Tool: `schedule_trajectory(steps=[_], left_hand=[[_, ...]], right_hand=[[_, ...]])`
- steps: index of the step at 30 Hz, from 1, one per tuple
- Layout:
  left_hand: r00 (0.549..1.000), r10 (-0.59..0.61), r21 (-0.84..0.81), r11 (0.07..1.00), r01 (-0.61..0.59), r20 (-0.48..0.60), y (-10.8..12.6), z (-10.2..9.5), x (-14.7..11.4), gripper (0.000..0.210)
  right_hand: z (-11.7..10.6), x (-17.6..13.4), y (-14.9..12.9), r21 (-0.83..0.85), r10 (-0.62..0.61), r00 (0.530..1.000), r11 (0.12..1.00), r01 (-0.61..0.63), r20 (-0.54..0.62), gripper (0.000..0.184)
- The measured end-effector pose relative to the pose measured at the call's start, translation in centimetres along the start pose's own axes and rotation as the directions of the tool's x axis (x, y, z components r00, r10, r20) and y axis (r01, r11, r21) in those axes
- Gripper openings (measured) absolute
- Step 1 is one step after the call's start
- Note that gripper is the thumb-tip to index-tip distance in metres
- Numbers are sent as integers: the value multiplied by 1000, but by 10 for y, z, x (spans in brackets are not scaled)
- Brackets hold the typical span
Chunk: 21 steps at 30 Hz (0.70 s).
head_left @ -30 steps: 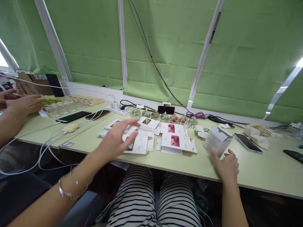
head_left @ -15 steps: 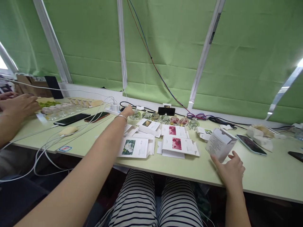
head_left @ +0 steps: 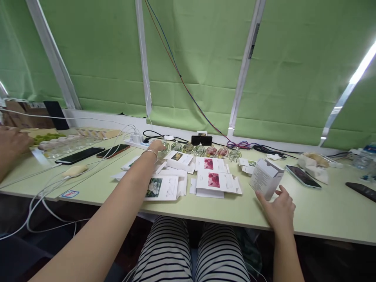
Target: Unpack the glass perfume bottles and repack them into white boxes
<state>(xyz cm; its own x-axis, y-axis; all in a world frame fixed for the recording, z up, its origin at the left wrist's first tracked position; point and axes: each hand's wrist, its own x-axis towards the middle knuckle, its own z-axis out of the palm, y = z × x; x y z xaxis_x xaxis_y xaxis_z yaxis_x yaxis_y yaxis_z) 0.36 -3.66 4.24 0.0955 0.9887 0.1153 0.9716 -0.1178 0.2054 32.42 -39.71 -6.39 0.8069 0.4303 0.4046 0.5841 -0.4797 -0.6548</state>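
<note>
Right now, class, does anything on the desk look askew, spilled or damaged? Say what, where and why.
Nothing looks spilled or damaged. The white cables at the left do look untidy: they droop in loose loops over the front edge of the desk, where they might snag.

An indoor shared workroom or office; I can't tell which. A long pale table (head_left: 329, 213) runs beneath green blinds (head_left: 205, 51), bearing phones, a power strip (head_left: 139, 145), white cartons (head_left: 221, 182), glass bottles (head_left: 200, 150). Another person's hand (head_left: 13, 141) shows at left.
</note>
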Motion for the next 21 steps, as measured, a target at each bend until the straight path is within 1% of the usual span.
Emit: schedule_trajectory(steps=[3,6,8,9,11,12,14,16,17,18,19,21], left_hand=[[999,-42,13,999,42,22,3,3,-2,30],[998,-59,19,998,59,-4,5,6,-9,31],[998,-53,21,998,54,-32,6,4,-15,30],[998,-45,22,999,47,-46,7,0,-17,30],[997,-19,26,999,21,-77,8,-14,-22,29],[996,0,28,1000,2,-93,9,-24,-25,28],[990,55,31,998,-51,-129,11,-47,-34,26],[978,132,26,991,-129,-165,14,-69,-52,27],[968,179,18,984,-179,-178,15,-77,-65,28],[955,230,8,973,-232,-185,17,-83,-82,29],[942,281,-7,958,-287,-182,19,-86,-101,30],[916,375,-46,922,-385,-144,22,-84,-147,29]], right_hand=[[1,0,1,0,1,1000,1000,-1,-11,90],[1,2,2,13,-7,1000,1000,7,-18,89],[1,3,2,29,-9,1000,1000,10,-12,89],[2,3,3,37,-9,1000,999,9,-12,90],[1,3,3,51,-5,999,999,7,-32,92],[1,2,3,64,0,998,998,4,-62,92],[-3,-3,2,113,-8,983,993,29,-181,87],[-9,-12,0,190,-36,945,976,103,-325,76],[-12,-17,-2,236,-57,930,960,151,-363,69],[-15,-24,-5,284,-86,928,938,197,-363,61],[-18,-32,-10,332,-126,937,913,238,-325,53],[-20,-49,-21,428,-244,950,851,305,-194,39]])
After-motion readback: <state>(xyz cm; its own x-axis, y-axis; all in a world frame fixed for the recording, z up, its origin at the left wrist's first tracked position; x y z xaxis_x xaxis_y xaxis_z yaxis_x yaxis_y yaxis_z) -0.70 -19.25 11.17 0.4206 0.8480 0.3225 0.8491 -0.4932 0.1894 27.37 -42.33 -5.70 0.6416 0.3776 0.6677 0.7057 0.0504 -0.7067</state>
